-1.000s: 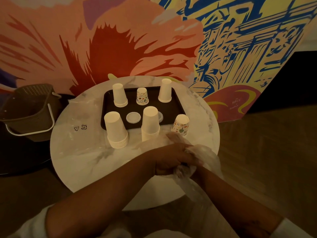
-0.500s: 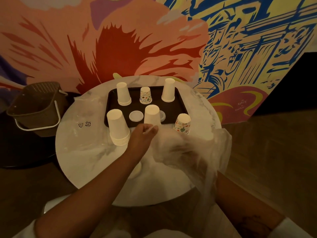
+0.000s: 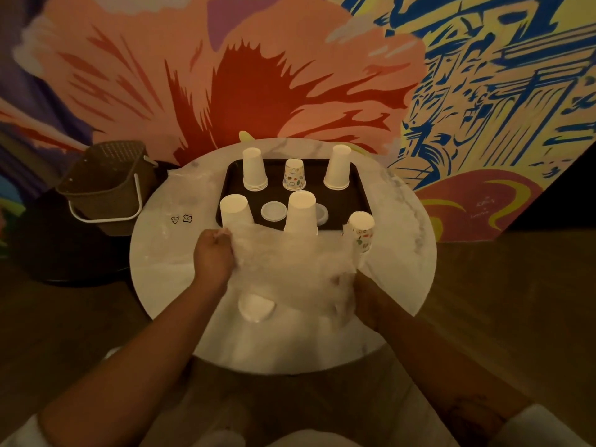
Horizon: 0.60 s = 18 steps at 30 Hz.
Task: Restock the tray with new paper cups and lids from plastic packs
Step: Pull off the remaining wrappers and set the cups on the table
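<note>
A dark tray [image 3: 356, 188] sits at the back of the round marble table [image 3: 403, 269]. On it stand two white cup stacks [image 3: 254, 169] [image 3: 337, 167], a printed cup [image 3: 293, 174] and a flat lid [image 3: 273, 211]. Two taller white stacks [image 3: 233, 209] [image 3: 302, 211] and another printed cup [image 3: 362, 229] stand at the tray's front edge. My left hand [image 3: 213, 256] pinches one end of a clear plastic pack [image 3: 290, 266]. My right hand [image 3: 367, 301] grips the other end, partly hidden behind the film. A white lid [image 3: 256, 306] lies on the table under the plastic.
A brown lidded basket [image 3: 106, 185] with a white handle sits on a dark stand left of the table. Another clear plastic sheet [image 3: 180, 214] with printed symbols lies on the table's left side. A painted mural wall rises right behind the table.
My left hand moved from the bunched plastic out to the left and took hold of the film's edge. The plastic is now stretched wide between both hands in front of the cups.
</note>
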### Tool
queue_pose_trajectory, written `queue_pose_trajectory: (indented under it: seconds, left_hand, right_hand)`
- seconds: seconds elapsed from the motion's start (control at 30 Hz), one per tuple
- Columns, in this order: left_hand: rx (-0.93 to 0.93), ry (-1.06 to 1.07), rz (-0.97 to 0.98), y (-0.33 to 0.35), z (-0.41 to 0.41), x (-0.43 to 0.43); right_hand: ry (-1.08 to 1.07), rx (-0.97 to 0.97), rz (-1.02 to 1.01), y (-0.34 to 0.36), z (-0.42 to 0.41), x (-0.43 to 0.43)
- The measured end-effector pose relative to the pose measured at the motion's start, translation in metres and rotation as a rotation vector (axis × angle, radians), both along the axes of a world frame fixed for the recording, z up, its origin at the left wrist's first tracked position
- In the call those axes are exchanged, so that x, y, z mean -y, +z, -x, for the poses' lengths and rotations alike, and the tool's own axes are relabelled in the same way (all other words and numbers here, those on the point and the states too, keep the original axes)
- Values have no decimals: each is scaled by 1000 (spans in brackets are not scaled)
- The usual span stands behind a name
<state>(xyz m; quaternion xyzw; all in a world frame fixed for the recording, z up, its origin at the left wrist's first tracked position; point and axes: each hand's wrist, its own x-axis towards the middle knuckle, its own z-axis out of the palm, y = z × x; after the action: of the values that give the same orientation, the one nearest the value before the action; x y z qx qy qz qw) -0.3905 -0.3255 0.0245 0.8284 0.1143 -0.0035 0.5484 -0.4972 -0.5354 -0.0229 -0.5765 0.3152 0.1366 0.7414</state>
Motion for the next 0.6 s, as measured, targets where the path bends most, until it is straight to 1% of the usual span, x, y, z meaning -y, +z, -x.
queue_pose_trajectory:
  seconds: [0.03, 0.13, 0.2, 0.3, 0.4, 0.47, 0.5, 0.53, 0.57, 0.6]
  left_hand:
    - [25, 35, 34, 1, -3, -6]
    - [49, 116, 95, 17, -3, -17]
    - [42, 134, 166, 23, -5, -24]
    - [49, 180, 216, 33, -9, -33]
    - [33, 209, 261, 40, -15, -36]
    - [44, 179, 262, 44, -16, -36]
    - [63, 152, 237, 46, -16, -35]
    - [91, 116, 209, 47, -16, -35]
    - [112, 76, 178, 50, -15, -34]
    - [136, 32, 142, 51, -17, -34]
  right_hand:
    - [-1, -9, 75, -9, -5, 0]
    - [3, -104, 182, -21, -9, 4]
    - [55, -142, 235, -27, -13, 5]
    - [145, -207, 295, -37, -19, 2]
    - [154, -226, 384, -45, -27, 0]
    - [146, -227, 492, -47, -31, 1]
    - [171, -214, 615, -47, -31, 0]
    - [172, -153, 793, -45, -30, -2]
    - [121, -11, 979, -38, -29, -6]
    - [31, 197, 1109, -27, -29, -12]
